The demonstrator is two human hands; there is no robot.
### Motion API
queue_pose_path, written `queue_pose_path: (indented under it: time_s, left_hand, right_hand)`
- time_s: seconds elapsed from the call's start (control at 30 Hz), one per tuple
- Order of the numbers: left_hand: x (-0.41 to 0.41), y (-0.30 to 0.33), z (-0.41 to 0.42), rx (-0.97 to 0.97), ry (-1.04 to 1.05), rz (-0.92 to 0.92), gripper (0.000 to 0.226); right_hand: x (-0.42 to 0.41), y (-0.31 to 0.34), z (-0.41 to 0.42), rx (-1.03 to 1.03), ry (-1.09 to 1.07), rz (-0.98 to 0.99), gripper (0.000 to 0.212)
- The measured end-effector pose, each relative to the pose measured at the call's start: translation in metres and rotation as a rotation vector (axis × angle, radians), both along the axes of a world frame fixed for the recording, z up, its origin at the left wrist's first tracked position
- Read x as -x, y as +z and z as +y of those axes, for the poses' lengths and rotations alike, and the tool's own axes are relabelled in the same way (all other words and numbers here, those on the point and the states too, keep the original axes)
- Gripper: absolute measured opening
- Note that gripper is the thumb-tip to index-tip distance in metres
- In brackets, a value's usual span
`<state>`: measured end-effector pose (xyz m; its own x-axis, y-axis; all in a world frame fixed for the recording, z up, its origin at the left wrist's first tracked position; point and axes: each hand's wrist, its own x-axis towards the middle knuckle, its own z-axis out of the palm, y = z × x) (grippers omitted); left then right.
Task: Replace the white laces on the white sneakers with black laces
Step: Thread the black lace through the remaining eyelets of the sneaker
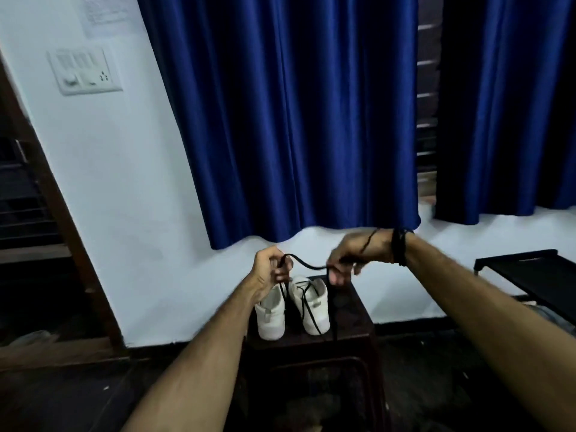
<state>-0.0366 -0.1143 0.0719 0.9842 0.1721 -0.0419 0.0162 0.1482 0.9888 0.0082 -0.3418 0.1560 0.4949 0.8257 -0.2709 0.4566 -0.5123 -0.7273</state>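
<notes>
Both forearms are seen reaching forward from the lower edge of the view, and a black lace [307, 264] is held raised between the two hands above a dark table [352, 325]. The left hand [270, 269], at about 9 o'clock from the lace's slack middle, is clenched around one part of it, with strands hanging from the fist down to the shoes. The right hand [346, 258], at about 3 o'clock, is seen pinching the other part between thumb and fingers; dark bands are worn at its wrist.

The lace can be judged light, soft and limp: it sags in a shallow curve between the hands and offers no stiffness for pushing. It is best taken near its tip, where a stiffened end would normally be found, though the tips cannot be made out here. A light pinch should suffice; twisting and tangling are the likelier troubles.

Below the hands, two white sneakers [307, 305] are stood side by side on the table, toes toward the viewer. Black lace is seen running across the right-hand shoe; the left-hand shoe [270, 319] appears unlaced, though its throat is partly hidden.

Beyond, at 12 o'clock, a blue curtain [296, 120] is hung against a pale wall [124, 182]
</notes>
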Motion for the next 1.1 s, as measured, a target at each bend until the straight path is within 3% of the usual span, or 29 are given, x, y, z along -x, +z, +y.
queue_pose_path:
  time_s: [0.1, 0.23, 0.27, 0.33, 0.4, 0.47, 0.57, 0.67, 0.9, 1.0, 1.1]
  left_hand:
    - [-0.001, -0.017, 0.014, -0.304, -0.162, 0.26, 0.052]
    - [-0.002, -0.041, 0.02, -0.833, -0.416, 0.586, 0.029]
    - [-0.003, -0.046, 0.019, -0.928, -0.451, 0.617, 0.025]
    - [-0.011, -0.058, 0.017, -1.037, -0.404, 0.533, 0.017]
    - [-0.024, -0.07, 0.017, -0.976, -0.224, 0.387, 0.009]
    - [-0.039, -0.083, 0.019, -0.914, 0.053, 0.297, 0.019]
    - [-0.058, -0.097, 0.022, -1.011, 0.283, 0.259, 0.018]
    - [-0.073, -0.106, 0.021, -1.108, 0.358, 0.281, 0.012]
    - [-0.114, -0.122, 0.022, -1.18, 0.351, 0.331, 0.033]
    - [-0.12, -0.138, 0.021, -1.09, 0.324, 0.309, 0.025]
    - [-0.117, -0.146, 0.022, -0.943, 0.285, 0.218, 0.012]
  right_hand:
    - [-0.022, -0.036, -0.006, 0.262, -0.037, -0.019, 0.031]
    - [-0.048, -0.079, 0.002, 0.691, 0.014, -0.063, 0.034]
    - [-0.054, -0.092, 0.007, 0.741, 0.007, -0.101, 0.032]
    - [-0.067, -0.113, 0.019, 0.623, -0.073, -0.182, 0.033]
    - [-0.078, -0.131, 0.032, 0.34, -0.165, -0.207, 0.03]
    - [-0.081, -0.145, 0.047, 0.117, -0.188, -0.285, 0.021]
    - [-0.083, -0.174, 0.072, 0.004, -0.215, -0.441, 0.022]
    - [-0.089, -0.204, 0.093, 0.006, -0.271, -0.493, 0.027]
    - [-0.092, -0.23, 0.1, 0.095, -0.377, -0.619, 0.045]
    - [-0.085, -0.222, 0.098, 0.153, -0.485, -0.623, 0.053]
    - [-0.086, -0.209, 0.104, 0.23, -0.578, -0.606, 0.047]
